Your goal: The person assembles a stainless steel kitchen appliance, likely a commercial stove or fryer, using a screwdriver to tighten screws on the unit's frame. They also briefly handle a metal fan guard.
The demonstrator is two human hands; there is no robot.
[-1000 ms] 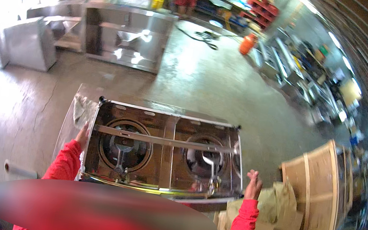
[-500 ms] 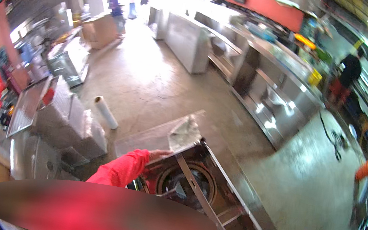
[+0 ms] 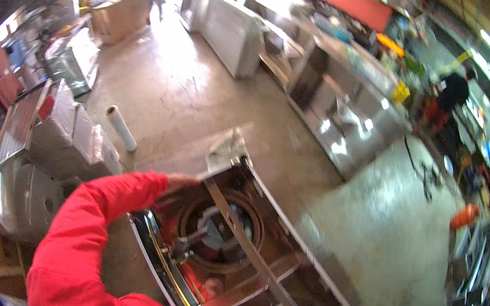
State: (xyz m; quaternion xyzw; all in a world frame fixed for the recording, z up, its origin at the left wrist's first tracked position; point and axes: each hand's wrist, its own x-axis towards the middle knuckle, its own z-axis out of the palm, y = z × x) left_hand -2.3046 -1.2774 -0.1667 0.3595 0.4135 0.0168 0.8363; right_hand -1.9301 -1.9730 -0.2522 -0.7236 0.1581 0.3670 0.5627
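Observation:
A metal stove frame (image 3: 307, 248), with two round burner rings and a long flat crossbar (image 3: 239, 231), lies in front of me at lower centre. Along its near side run a yellow line and small valve fittings (image 3: 180, 248). My left hand (image 3: 182, 182), in a red sleeve, is closed over the frame's far left corner; blur and the edge hide some of the fingers. Inside the frame, red and skin-toned patches look like reflections on the shiny metal. I cannot find my right hand in the picture.
Past the frame's far corner is a pale crumpled sheet (image 3: 228, 149). A white roll (image 3: 121, 128) stands on the floor, near wrapped cabinets (image 3: 63, 138) on the left. Steel counters (image 3: 350, 124) line the right. A person in dark clothing (image 3: 452, 95) stands far right; others are at the back.
My view has shifted, so the room and stove frame sit further left and lower. More of my left arm shows, bent at the elbow. The left hand stays at the same corner.

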